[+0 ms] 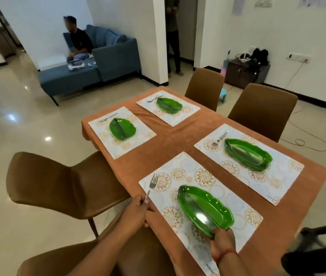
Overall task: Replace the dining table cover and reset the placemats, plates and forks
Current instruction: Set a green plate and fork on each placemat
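Glossy cream floor tiles (19, 108) spread around a dining table dressed in an orange-brown table cover (178, 140), with white walls and a blue sofa (106, 60) beyond, where a person sits; another person stands in the doorway behind the pillar. Four patterned placemats lie on the cover, each bearing a green leaf-shaped plate and a fork. On the nearest placemat (196, 198) the left hand (136, 213) curls round the handle of a fork (151, 186), whose tines point away from the camera and lie over the mat's left edge. The right hand (222, 243) grips the near end of the nearest plate (204, 209), fingers wrapped over its rim, the plate resting diagonally at the mat's middle. To the right sits a second placemat (251, 164) with its plate (247, 153) and a fork (219, 138) just beside the plate's far end. Across the table, the far left placemat (121, 132) and the far right placemat (168, 107) each carry a plate and fork likewise. Brown chairs crowd the table: one (58, 184) stands close on the left beside the fork hand, another sits directly under the forearms, and two (263, 108) stand along the right side. A small dark cabinet (241, 71) loaded with cables stands against the right wall, and a cord trails across the floor.
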